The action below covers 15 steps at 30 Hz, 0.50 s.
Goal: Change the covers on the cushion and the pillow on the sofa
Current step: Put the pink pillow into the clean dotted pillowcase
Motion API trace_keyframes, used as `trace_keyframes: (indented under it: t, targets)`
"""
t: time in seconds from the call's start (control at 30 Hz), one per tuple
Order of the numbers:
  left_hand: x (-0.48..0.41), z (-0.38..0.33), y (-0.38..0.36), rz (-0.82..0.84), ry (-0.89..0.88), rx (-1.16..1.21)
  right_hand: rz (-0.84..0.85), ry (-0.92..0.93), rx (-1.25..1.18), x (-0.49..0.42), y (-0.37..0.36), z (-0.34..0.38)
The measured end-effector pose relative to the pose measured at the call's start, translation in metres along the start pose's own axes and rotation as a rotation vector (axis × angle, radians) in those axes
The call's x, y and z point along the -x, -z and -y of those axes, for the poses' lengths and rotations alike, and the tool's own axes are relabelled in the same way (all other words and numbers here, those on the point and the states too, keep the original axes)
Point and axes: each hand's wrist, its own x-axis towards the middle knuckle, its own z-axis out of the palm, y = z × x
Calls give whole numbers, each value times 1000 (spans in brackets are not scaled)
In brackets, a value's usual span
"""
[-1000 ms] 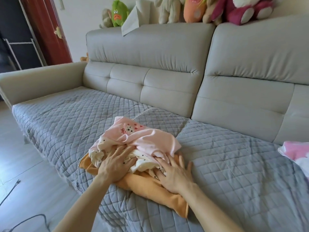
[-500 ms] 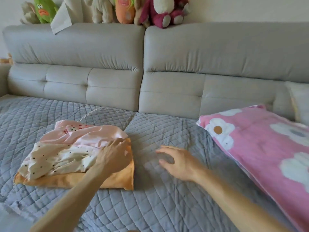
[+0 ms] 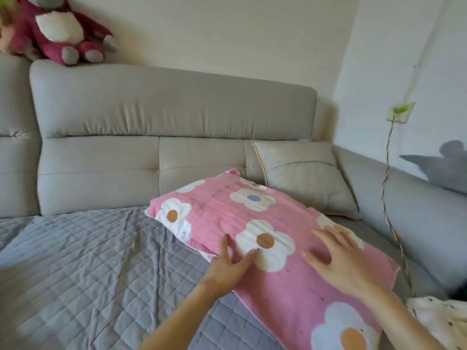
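Note:
A pillow (image 3: 267, 223) in a pink cover with white flowers lies on the sofa's grey quilted seat (image 3: 83, 261). My left hand (image 3: 230, 263) rests on the pillow's near left edge with fingers spread and straight. My right hand (image 3: 338, 256) lies flat on top of the pillow further right, fingers extended. Behind the pillow a beige cushion (image 3: 305, 178) leans against the sofa back (image 3: 171, 117). A cream dotted fabric (image 3: 439, 322) shows at the bottom right corner.
A dark pink plush toy (image 3: 63, 31) sits on top of the sofa back at the left. On the right, a twisted cable (image 3: 390, 198) hangs from a wall socket (image 3: 400, 111) down past the grey side bolster (image 3: 417, 223).
The view has swung right, away from the folded covers, which are out of sight. Both hands have moved from the pile and the seat onto the pink flowered pillow.

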Motion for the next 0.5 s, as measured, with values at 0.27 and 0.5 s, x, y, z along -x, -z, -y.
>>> trace_keyframes:
  t: [0.27,0.5]
  targets:
    - [-29,-30,-75,-375,148,205,165,-276,-2,-11,-29,-39]
    - [-30,-11,-87,-634,-115,249,-312,-124,11,-13,-55,-17]
